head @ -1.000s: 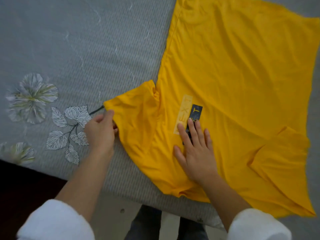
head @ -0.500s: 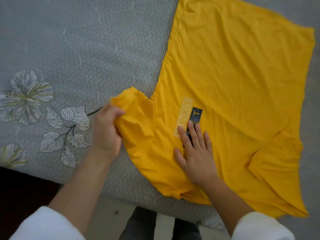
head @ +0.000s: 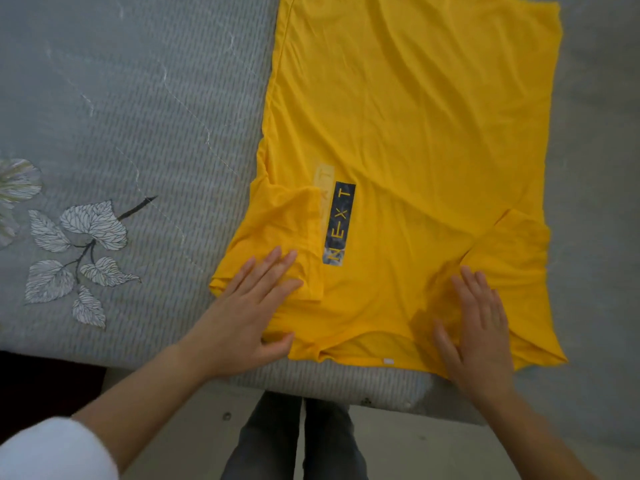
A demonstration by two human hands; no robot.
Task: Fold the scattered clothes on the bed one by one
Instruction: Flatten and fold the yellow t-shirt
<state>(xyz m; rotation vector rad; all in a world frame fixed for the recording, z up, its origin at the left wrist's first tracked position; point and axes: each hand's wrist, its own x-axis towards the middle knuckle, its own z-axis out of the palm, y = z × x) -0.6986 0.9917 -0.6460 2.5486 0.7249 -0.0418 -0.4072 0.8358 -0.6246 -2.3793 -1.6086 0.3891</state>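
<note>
Your yellow T-shirt (head: 415, 116) lies spread flat on the grey bed (head: 138, 98), right of the middle. Its neckline is at the near edge of the mattress and its hem is at the far side. The left sleeve (head: 277, 220) is folded inward onto the body of the shirt. Its edge lies just beside the dark printed strip (head: 339, 223) that reads NEXT, and it covers part of a paler strip next to that. The right sleeve (head: 512, 244) is also turned in onto the shirt, with a diagonal crease along its far edge.

Your left hand (head: 242, 313) rests palm down on the near left corner of the shirt. Its fingers (head: 273, 268) are straight and spread over the folded sleeve, grasping nothing, and the thumb touches the fabric near the neckline. Your right hand (head: 481, 330) also lies flat, on the near right shoulder of the shirt. Its fingers (head: 478, 285) are released and point toward the far side, just short of the folded right sleeve.

A small white tag (head: 388, 361) shows at the neckline between your hands. On the bedcover, well to the left of the shirt, there is a leaf pattern (head: 79, 244). Your dark trousers (head: 294, 445) show below the bed edge, and a white cuff (head: 52, 452) sits on your left arm.
</note>
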